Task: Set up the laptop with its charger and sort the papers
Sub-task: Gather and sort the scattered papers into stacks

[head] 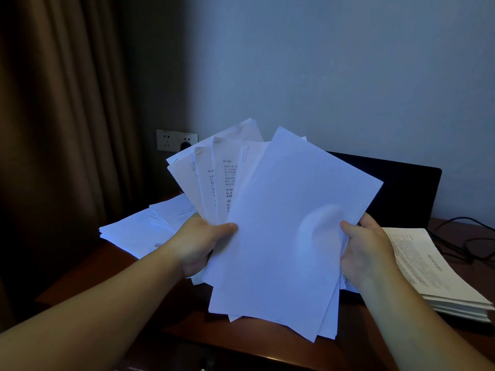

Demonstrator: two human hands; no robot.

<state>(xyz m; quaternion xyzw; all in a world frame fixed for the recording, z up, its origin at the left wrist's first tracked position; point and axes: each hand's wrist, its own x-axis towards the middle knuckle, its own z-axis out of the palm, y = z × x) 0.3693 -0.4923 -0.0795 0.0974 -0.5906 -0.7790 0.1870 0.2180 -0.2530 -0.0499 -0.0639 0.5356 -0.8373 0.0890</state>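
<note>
I hold a fanned sheaf of white papers point(281, 223) up above the desk. My left hand point(199, 245) grips its left side, thumb on the front sheet. My right hand point(367, 250) pinches the right edge of the blank front sheet. Printed, stapled sheets fan out behind it at the upper left. The open laptop point(401, 188) stands behind the sheaf, its dark screen mostly hidden. A black cable point(460, 236) trails on the desk to the right of the laptop. A dark plug point(185, 145) sits in the wall socket point(176, 140).
A loose pile of white papers point(139, 231) lies on the dark wooden desk point(112, 266) at the left. A thicker, squared stack of printed papers point(434, 271) lies at the right edge. Brown curtains point(59, 116) hang at the left, a pale wall behind.
</note>
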